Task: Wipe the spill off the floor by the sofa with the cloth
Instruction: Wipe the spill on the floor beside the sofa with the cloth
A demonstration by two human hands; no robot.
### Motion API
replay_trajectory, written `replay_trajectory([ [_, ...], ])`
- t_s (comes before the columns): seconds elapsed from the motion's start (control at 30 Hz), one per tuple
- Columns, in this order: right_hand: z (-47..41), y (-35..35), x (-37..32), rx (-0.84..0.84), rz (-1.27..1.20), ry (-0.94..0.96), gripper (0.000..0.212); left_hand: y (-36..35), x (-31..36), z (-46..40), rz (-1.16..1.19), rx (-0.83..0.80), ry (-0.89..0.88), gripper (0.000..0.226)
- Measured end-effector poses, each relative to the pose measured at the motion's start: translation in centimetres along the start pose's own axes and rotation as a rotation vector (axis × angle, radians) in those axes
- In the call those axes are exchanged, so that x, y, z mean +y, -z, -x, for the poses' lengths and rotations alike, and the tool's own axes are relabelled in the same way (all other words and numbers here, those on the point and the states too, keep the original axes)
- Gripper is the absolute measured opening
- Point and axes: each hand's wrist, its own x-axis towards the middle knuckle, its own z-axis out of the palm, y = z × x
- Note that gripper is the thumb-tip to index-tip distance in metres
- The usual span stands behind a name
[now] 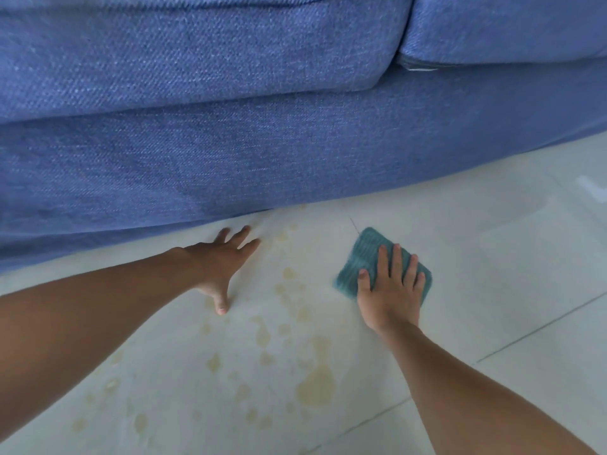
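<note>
Nearest us, the spill [315, 389] lay in yellowish blots and droplets scattered over the pale tiled floor [525, 290], the biggest pool close in, smaller spots trailing away toward the sofa. We judged the wiping barely begun: nearly all the blots looked untouched.

Farther out, our right hand [391, 290] pressed flat on the teal cloth [368, 257], fingers spread on top and the palm bearing down, not pinching it. The cloth lay folded into a rough rectangle on the floor, just right of the spill's far end, and its long axis ran diagonally, from near-right to far-left, with the far corner pointing at the sofa's base.

Our left hand [220, 267] was open and empty, fingers splayed, planted on the tile among the far droplets as a brace.

Next, we reckoned, the cloth needed dragging left and back toward us through the blots, kept flat under steady pressure.

Beyond the hands, the blue sofa [262, 142] filled the view, its base meeting the floor just past the fingertips.
</note>
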Motion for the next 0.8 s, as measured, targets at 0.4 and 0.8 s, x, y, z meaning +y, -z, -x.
replay_trajectory([
  [0.4, -1.2, -0.2, -3.0, 0.014, 0.017, 0.044, 0.071, 0.2, -0.1, 0.2, -0.013, 0.003, -0.005, 0.148],
  [0.8, -6.7, 0.7, -6.5, -0.043, 0.059, 0.245, 0.075, -3.5, -3.3, 1.8, 0.1, 0.005, 0.049, 0.143],
])
